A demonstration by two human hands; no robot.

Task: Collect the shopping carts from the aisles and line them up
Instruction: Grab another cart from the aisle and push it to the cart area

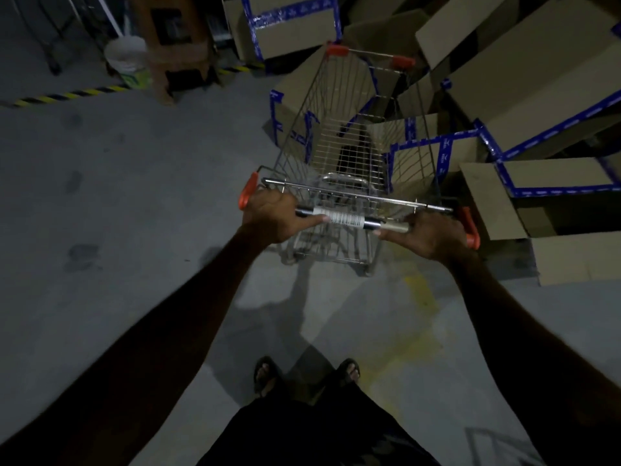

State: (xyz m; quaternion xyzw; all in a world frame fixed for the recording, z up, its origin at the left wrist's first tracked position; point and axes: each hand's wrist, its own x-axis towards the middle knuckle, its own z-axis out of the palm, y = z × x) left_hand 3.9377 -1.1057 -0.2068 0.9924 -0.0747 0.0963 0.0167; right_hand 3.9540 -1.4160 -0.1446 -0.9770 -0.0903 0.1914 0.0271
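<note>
A wire shopping cart with orange corner guards stands in front of me on the grey floor, its basket empty. Its handle bar carries a white barcode label. My left hand grips the left end of the bar and my right hand grips the right end, fingers curled round it. The cart's front end points at the piled boxes. No other cart is in view.
Cardboard boxes with blue tape are piled ahead and to the right, close against the cart. A white bucket and a brown stool stand at the back left behind a yellow-black floor stripe. My sandalled feet are below.
</note>
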